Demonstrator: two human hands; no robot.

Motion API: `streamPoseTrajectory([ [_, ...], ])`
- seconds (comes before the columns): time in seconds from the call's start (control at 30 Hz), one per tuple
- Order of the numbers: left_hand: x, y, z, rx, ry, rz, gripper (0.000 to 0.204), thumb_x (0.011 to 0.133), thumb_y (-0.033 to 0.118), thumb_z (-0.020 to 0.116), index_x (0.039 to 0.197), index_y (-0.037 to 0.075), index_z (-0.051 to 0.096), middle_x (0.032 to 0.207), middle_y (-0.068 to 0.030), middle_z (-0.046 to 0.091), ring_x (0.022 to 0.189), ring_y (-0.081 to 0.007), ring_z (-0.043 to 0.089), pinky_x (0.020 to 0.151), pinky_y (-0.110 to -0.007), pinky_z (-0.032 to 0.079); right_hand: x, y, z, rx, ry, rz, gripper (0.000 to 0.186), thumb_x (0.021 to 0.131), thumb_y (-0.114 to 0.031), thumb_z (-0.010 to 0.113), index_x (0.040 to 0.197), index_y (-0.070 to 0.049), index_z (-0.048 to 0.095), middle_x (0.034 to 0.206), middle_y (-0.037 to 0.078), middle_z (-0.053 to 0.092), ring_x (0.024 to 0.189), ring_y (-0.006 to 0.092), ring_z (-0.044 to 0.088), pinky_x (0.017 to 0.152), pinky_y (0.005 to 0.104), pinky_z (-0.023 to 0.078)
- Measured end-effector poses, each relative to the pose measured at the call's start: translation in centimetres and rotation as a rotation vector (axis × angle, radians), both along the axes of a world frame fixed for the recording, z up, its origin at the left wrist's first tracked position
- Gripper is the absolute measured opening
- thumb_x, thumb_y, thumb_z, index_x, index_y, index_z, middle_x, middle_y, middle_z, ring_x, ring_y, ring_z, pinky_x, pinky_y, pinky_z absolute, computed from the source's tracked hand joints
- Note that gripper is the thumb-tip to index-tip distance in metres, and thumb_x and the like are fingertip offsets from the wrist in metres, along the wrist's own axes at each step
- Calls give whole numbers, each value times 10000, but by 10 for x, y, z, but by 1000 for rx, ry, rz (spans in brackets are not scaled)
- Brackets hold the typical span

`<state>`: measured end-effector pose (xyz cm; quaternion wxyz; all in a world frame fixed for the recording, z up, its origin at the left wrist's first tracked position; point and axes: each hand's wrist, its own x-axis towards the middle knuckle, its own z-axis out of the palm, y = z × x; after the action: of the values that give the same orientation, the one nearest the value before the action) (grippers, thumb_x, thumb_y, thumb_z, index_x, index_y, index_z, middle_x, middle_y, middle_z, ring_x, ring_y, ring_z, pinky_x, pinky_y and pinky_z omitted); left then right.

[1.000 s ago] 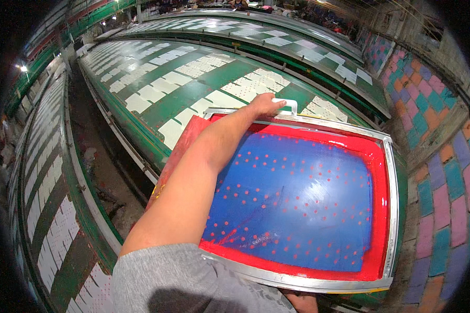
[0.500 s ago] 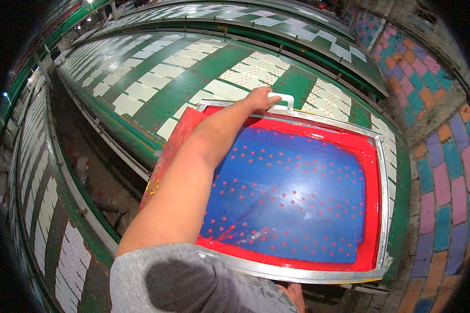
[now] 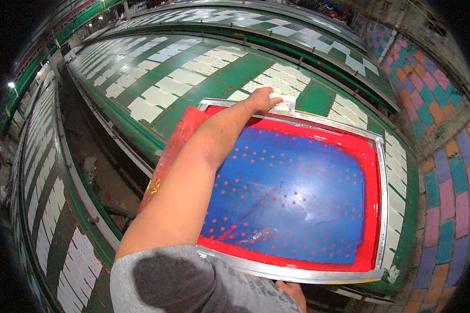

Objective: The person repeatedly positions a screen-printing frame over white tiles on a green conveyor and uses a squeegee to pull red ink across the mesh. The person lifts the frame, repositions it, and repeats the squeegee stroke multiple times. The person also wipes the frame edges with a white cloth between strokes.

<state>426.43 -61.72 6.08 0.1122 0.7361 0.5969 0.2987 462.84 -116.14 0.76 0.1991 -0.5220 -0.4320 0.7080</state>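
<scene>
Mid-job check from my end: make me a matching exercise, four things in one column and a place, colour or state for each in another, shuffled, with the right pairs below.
Things:
1. Handle
2. Screen panel
3. Brick wall
4. Right hand

Descriptions:
A. Painted in several colours, along the right of the view
B. By the near edge of the metal frame
C. White, gripped by the left hand
D. Blue with red dots, bordered by red

Right pairs: 1-C, 2-D, 3-A, 4-B
</scene>
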Motion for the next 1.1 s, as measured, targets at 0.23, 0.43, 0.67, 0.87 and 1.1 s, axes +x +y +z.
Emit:
streamPoseTrajectory([
  [0.23, -132, 34, -13, 19, -91, 15, 609, 937, 565, 758, 1167, 2, 740, 1159, -301, 737, 1119, -449, 712, 971, -503, 556, -131, 29, 3, -131, -53, -49, 523, 1044, -169, 719, 1501, 18, 549, 1393, 95, 654, 1254, 212, 605, 1114, 370, 464],
  [0.43, -236, 54, -15, 15, -42, 65, 594, 922, 571, 763, 1077, -1, 730, 1088, -290, 744, 1031, -453, 722, 894, -508, 566, -230, 45, -10, -152, 84, -72, 509, 1051, -198, 716, 1491, 7, 561, 1346, 77, 681, 1190, 201, 635, 1086, 365, 487],
  [0.67, -297, 50, -21, -29, -64, 41, 592, 916, 560, 768, 1071, -9, 726, 1051, -281, 747, 1017, -418, 733, 893, -497, 569, -274, 46, -23, -25, 129, -41, 558, 1041, -190, 722, 1537, -16, 536, 1540, 113, 562, 1438, 239, 486, 1232, 409, 331],
  [0.87, -337, 54, 9, -6, -16, 39, 578, 930, 558, 764, 1124, 15, 725, 1085, -257, 755, 1037, -402, 735, 905, -485, 570, -315, 61, -6, -37, 164, 30, 595, 1041, -201, 723, 1565, -13, 511, 1592, 101, 525, 1491, 241, 434, 1266, 401, 279],
  [1.1, -385, 52, 14, 26, -102, 87, 557, 949, 537, 762, 1137, 16, 702, 1082, -256, 762, 1039, -411, 740, 908, -480, 575, -371, 76, 3, -4, 86, -1, 610, 1030, -185, 712, 1568, 2, 494, 1601, 116, 514, 1480, 248, 451, 1264, 404, 286],
])
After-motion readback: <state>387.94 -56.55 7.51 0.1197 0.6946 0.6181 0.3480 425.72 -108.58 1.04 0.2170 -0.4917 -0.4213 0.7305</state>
